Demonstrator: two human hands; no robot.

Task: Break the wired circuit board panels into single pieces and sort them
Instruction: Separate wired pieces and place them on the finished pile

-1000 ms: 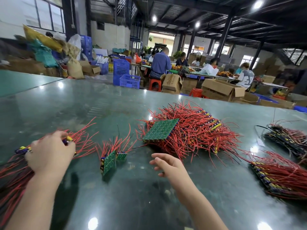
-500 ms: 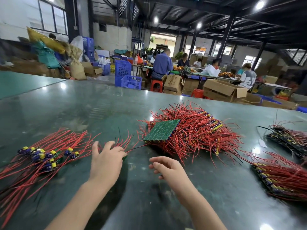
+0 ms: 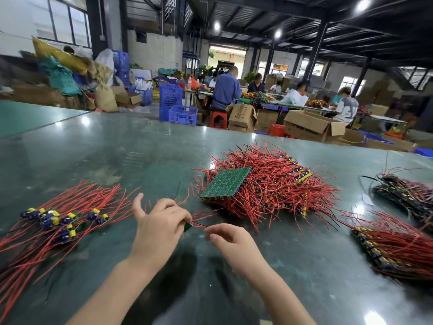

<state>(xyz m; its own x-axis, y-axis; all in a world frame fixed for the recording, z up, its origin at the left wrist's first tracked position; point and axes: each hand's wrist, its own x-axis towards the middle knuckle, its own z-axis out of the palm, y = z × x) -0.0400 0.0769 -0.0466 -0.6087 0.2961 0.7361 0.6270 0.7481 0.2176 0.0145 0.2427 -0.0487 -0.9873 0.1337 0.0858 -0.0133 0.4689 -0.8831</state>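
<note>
left hand (image 3: 161,227) pinches green board (image 3: 187,227) (no legible print).

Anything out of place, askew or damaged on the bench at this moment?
Nothing looks damaged or spilled. One green panel lies solder side up and tilted on top of the middle wire heap. The separated pieces lie in a loose pile on the left. The left hand pinches a small green board piece; the right hand is empty beside it.

We see bare table (image 3: 112,151) ahead and left. Loose pieces (image 3: 61,221) crowd the left, a wire heap (image 3: 269,186) the right.
</note>
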